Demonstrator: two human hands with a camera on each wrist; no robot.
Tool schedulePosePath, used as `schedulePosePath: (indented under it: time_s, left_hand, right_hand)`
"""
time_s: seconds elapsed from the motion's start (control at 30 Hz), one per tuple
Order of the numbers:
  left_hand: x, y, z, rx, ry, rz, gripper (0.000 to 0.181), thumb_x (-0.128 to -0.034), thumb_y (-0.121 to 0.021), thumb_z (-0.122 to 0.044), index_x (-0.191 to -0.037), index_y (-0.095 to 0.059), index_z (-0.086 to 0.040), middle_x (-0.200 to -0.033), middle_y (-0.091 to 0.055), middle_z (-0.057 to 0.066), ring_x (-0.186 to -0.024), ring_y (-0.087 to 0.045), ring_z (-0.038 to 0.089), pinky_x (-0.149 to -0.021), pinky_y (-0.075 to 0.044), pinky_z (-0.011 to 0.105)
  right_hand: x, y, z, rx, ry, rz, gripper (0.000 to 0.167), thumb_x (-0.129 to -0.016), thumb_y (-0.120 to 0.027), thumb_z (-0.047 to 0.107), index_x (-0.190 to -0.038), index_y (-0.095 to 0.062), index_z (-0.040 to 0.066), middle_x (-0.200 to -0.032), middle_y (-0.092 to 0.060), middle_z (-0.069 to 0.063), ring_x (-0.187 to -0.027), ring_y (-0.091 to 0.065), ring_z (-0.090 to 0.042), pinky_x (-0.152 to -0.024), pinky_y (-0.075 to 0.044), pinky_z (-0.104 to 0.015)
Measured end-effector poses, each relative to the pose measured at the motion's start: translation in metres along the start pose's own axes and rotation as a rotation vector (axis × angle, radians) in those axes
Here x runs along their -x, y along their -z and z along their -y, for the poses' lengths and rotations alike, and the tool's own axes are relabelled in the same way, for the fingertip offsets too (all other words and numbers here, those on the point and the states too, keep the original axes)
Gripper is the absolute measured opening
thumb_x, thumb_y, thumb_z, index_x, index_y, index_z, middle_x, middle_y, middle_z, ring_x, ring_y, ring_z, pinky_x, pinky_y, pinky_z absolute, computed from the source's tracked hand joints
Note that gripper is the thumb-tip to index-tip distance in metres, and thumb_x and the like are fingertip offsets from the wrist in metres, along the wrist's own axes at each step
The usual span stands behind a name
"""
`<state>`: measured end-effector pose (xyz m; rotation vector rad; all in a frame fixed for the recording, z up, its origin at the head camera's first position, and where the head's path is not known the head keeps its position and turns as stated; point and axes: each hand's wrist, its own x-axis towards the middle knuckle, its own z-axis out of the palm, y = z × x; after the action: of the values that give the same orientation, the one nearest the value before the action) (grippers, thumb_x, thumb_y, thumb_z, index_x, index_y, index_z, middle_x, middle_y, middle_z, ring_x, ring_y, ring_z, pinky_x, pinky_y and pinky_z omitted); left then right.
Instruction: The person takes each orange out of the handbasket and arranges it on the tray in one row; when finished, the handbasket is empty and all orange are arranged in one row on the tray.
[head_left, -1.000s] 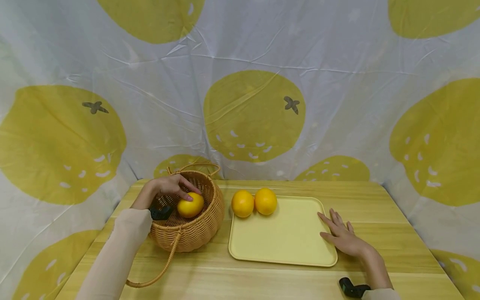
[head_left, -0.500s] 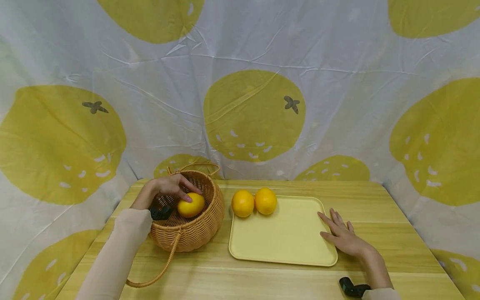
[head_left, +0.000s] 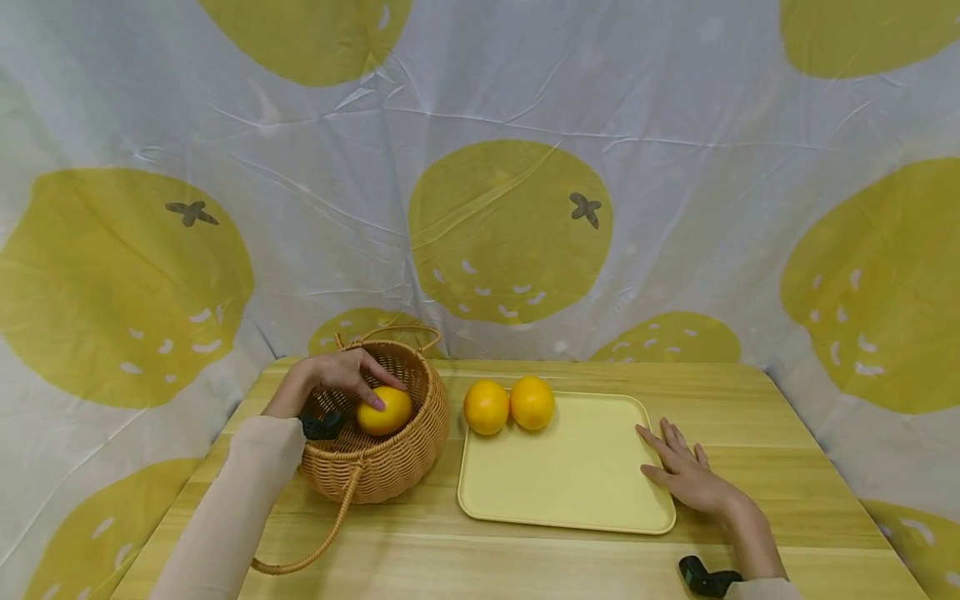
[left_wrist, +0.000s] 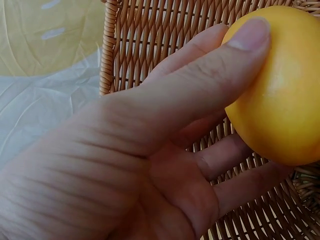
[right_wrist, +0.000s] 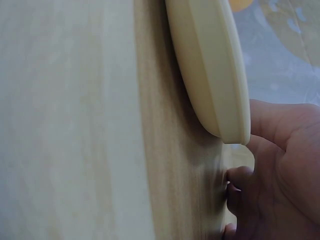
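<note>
My left hand [head_left: 347, 372] reaches into a round wicker basket [head_left: 375, 471] on the left and holds an orange [head_left: 386, 412] inside it. In the left wrist view the thumb lies on the near side of that orange [left_wrist: 285, 95], with the fingers behind and beneath it. Two more oranges, a left one [head_left: 486, 407] and a right one [head_left: 532, 403], sit side by side at the back left corner of a pale yellow tray [head_left: 566, 475]. At the tray's right edge, my right hand [head_left: 693, 479] rests with spread fingers, thumb and forefinger over the rim.
One basket handle [head_left: 322, 542] hangs down onto the wooden table [head_left: 525, 562] in front; the other handle [head_left: 397, 332] stands at the back. A curtain printed with yellow fruit [head_left: 510, 233] closes off the rear and sides.
The orange in the basket has shifted very slightly to the right, with the left thumb on it. The right hand, the tray and its two oranges stay in place.
</note>
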<state>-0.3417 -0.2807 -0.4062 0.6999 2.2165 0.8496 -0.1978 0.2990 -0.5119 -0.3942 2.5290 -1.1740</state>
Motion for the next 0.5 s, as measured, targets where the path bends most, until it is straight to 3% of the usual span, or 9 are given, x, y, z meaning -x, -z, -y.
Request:
schedulePosePath:
  time_s: [0.2,0.4,0.5]
  left_hand:
    - [0.0014,-0.0001,-0.0027,-0.007,-0.021,-0.013,0.045,-0.0919,-0.078,-0.015,-0.135,-0.069,-0.005,-0.143,-0.063,0.019,-0.138,-0.051,0.032,-0.088,-0.050,0.018]
    - [0.0022,0.0001,-0.0039,-0.018,0.015,-0.017,0.048,-0.0910,-0.080,-0.014,-0.136,-0.068,-0.006,-0.145,-0.062,0.017,-0.121,-0.051,0.020,-0.082,-0.046,0.021]
    - [0.0027,-0.0005,-0.0035,-0.020,0.023,-0.017,0.049,-0.0906,-0.080,-0.015,-0.137,-0.068,-0.007,-0.146,-0.062,0.017,-0.124,-0.051,0.021,-0.084,-0.047,0.020]
  right_hand:
    - [0.0013,0.0012,0.0016,0.002,-0.008,-0.005,0.071,-0.108,-0.053,0.030,-0.165,-0.020,0.002,-0.166,0.018,-0.035,-0.152,0.022,-0.056,-0.109,0.027,-0.076]
    - [0.0014,0.0002,0.0029,0.002,-0.011,-0.002,0.071,-0.109,-0.052,0.029,-0.165,-0.019,0.001,-0.166,0.019,-0.036,-0.151,0.023,-0.057,-0.109,0.027,-0.076]
    - [0.0014,-0.0001,0.0039,0.005,-0.012,0.000,0.071,-0.109,-0.052,0.029,-0.165,-0.019,0.001,-0.166,0.019,-0.036,-0.151,0.022,-0.057,-0.109,0.027,-0.076]
